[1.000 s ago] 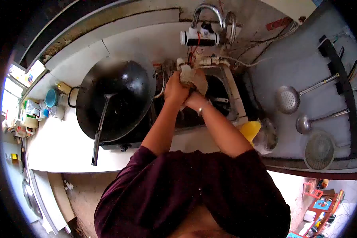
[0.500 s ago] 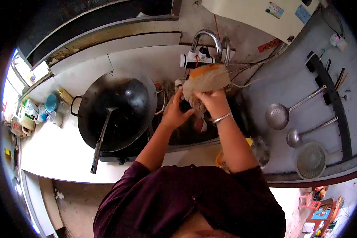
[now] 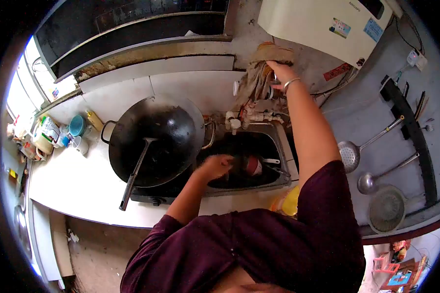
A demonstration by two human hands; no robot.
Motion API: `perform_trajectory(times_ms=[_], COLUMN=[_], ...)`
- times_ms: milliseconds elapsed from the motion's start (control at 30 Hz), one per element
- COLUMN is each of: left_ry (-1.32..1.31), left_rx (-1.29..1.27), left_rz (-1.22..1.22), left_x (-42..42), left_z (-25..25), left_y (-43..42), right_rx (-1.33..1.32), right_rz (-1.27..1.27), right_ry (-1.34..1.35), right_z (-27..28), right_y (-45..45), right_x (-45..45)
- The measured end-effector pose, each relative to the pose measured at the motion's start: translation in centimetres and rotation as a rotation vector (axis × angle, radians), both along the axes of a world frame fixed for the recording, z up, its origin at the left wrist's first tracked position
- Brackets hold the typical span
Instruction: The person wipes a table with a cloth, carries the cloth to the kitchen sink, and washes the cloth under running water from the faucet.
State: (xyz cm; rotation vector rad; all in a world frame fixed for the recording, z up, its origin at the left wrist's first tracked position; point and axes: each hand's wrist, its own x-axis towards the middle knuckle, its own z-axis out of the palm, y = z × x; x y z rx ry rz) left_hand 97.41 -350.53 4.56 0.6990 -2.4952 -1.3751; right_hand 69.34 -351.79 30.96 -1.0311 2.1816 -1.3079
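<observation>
My right hand (image 3: pixel 282 74) reaches up to the wall behind the sink, closed on a tan-brown rag (image 3: pixel 259 80). The rag hangs down over the tap and hides most of it. Lower down, my left hand (image 3: pixel 217 167) is over the left part of the sink (image 3: pixel 278 141); its fingers are smeared by motion and look loosely bent. In the dark basin, to the right of that hand, lies a red and white object (image 3: pixel 253 166) beside a pale handle (image 3: pixel 270 160).
A large wok (image 3: pixel 120 146) with a spatula (image 3: pixel 134 173) in it sits on the stove left of the sink. Cups and bottles (image 3: pixel 78 127) crowd the counter's left end. Skimmers and a ladle (image 3: pixel 365 183) hang at right. A yellow container (image 3: pixel 291 201) stands at the front edge.
My right hand has carried the rag up and back over the tap. My left hand has come off the rag and moved down to the sink. The basin shows more now.
</observation>
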Motion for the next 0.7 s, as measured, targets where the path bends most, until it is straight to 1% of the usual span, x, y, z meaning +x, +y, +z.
perform_trajectory(times_ms=[33, 67, 100, 167, 200, 233, 300, 333, 367, 400, 433, 467, 500, 567, 600, 667, 700], left_ry=[-0.11, -0.164, -0.168, -0.062, -0.069, -0.069, -0.074, -0.124, -0.174, -0.177, -0.22, -0.262, -0.264, -0.239, -0.24, -0.302, -0.306], left_rx=[-0.008, 0.154, 0.159, -0.187, -0.186, -0.136, -0.085, -0.063, -0.041, -0.042, 0.013, 0.068, 0.064, -0.027, -0.027, -0.057, -0.057], left_rz=[-0.058, 0.014, 0.016, -0.106, -0.11, -0.079, -0.051, -0.039, -0.027, -0.028, -0.024, -0.019, -0.018, -0.077, -0.076, -0.065, -0.064], left_x=[0.5, 0.6, 0.8, 1.6, 1.9, 2.0, 2.2, 2.3, 2.6, 2.8, 3.0, 3.1, 3.3, 3.7, 3.6, 3.6, 3.8], left_z=[0.6, 0.7, -0.1, -2.3, -2.4, -2.4, -1.8, -1.3, -0.8, -0.3, 0.2, 0.5, 0.6, 0.5, 0.4, -0.3, -0.6], left_y=[0.5, 1.0, 0.8, 0.1, 0.2, 0.2, 0.4, 0.7, 0.9, 1.2, 1.3, 1.3, 1.3, 1.4, 1.4, 1.3, 1.3], right_rx=[-0.045, -0.086, -0.081, -0.192, -0.195, -0.196, -0.322, -0.323, -0.324, -0.318, -0.31, -0.173, -0.176, -0.169, -0.17, -0.059, -0.059], right_rz=[-0.011, -0.022, -0.021, -0.042, 0.013, 0.01, -0.114, -0.18, -0.182, -0.168, -0.152, -0.162, -0.162, -0.292, -0.292, -0.283, -0.282], right_ry=[-0.152, -0.305, -0.309, -0.554, -0.624, -0.629, -0.749, -0.742, -0.745, -0.493, -0.241, -0.036, -0.038, 0.101, 0.099, 0.304, 0.299], right_z=[-0.5, -0.9, -0.9, -1.1, -1.9, -1.8, -2.0, -1.3, -2.1, -3.5, -4.0, -3.2, -2.4, -1.2, -1.1, -0.7, -0.9], right_y=[0.2, 0.4, 0.5, 0.8, 0.1, 0.0, -0.2, 0.4, -0.2, -1.7, -2.4, -2.2, -1.9, -1.4, -1.4, -1.7, -2.1], right_x=[0.1, 0.2, 0.4, 0.7, -0.9, -0.9, -0.6, 0.5, -0.8, -3.7, -5.7, -6.2, -5.6, -4.2, -4.4, -4.8, -5.4])
